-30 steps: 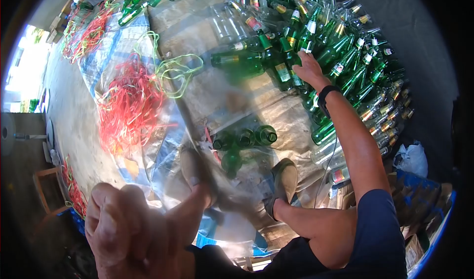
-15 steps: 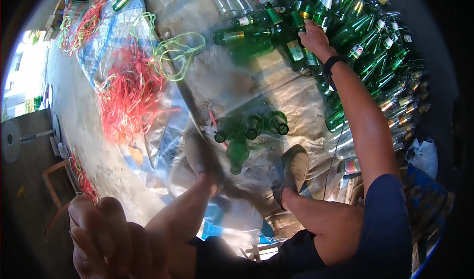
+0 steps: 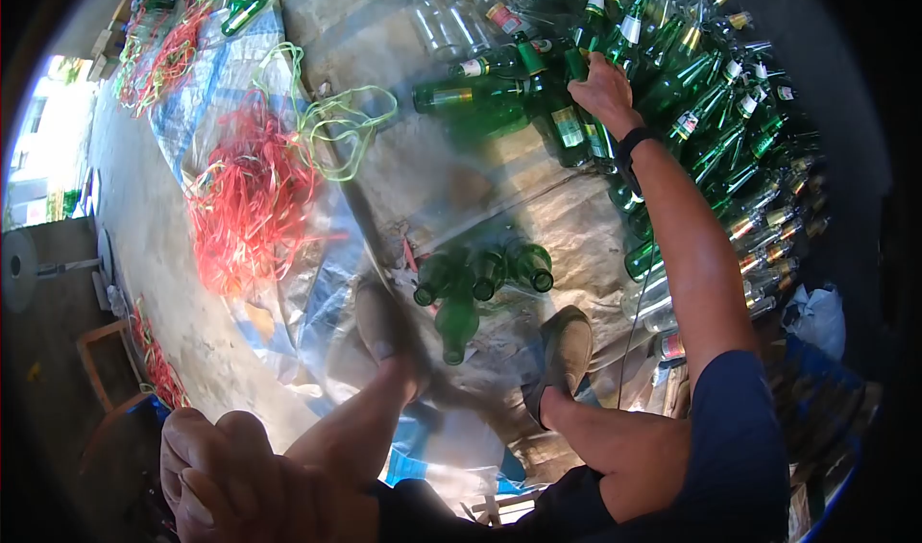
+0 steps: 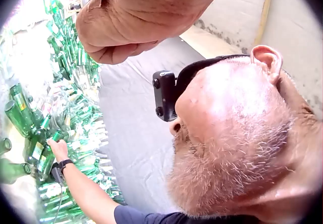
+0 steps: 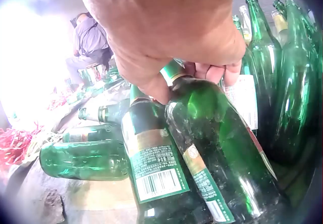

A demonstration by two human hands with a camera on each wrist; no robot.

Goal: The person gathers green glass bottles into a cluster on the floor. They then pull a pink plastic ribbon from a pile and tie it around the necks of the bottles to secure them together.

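Observation:
My right hand (image 3: 605,94) reaches out to the near edge of a large heap of bottles. In the right wrist view its fingers curl round the neck of a green glass bottle (image 5: 222,133), which leans and bears a green and gold label. Right beside it leans another green bottle (image 5: 156,163) with a barcode label. A green bottle (image 5: 86,160) lies on its side to the left. My left hand (image 3: 226,476) is raised close to the head camera, fingers curled in; the left wrist view shows this hand (image 4: 136,24) too, with nothing visible in its grasp.
Several green bottles (image 3: 456,327) are grouped on the sheeting between my shoes (image 3: 567,346). Red plastic strands (image 3: 254,202) and pale green string (image 3: 346,125) lie to the left. A thin dark cord (image 3: 634,341) hangs below my right arm. A seated person (image 5: 91,42) is farther off.
My right hand has moved from the bottles farther right to a neck slightly left, and its fingers now wrap round it. The left hand stays raised; the head view has shifted slightly.

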